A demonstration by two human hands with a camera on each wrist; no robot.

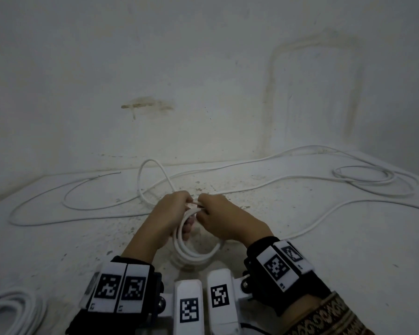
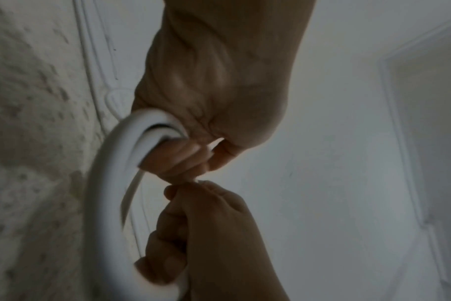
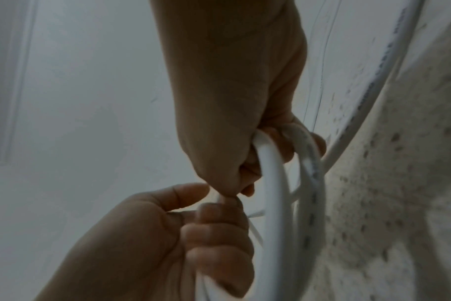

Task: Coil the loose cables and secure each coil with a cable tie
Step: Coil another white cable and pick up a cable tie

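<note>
We hold the coil (image 1: 195, 247) upright over the floor (image 1: 300, 274), close in front of us, its top pinched between both hands. Our left hand (image 1: 172, 213) curls round the stacked turns at the top, and our right hand (image 1: 224, 220) closes beside it, fingertips meeting on a thin pale strip, probably the tie (image 1: 196, 203), though it is too small to be sure. The rest of the cable (image 1: 252, 163) trails loose across the floor toward the wall, with a small loop (image 1: 363, 176) far right and another finished bundle (image 1: 12, 308) at lower left.

We judge the cable light and springy: the turns want to fan apart, so the hold belongs right where they cross, all strands squeezed together. The smooth jacket may slip, and the thin tie calls for a fingertip pinch near its end, kept tight against the bundle.
</note>
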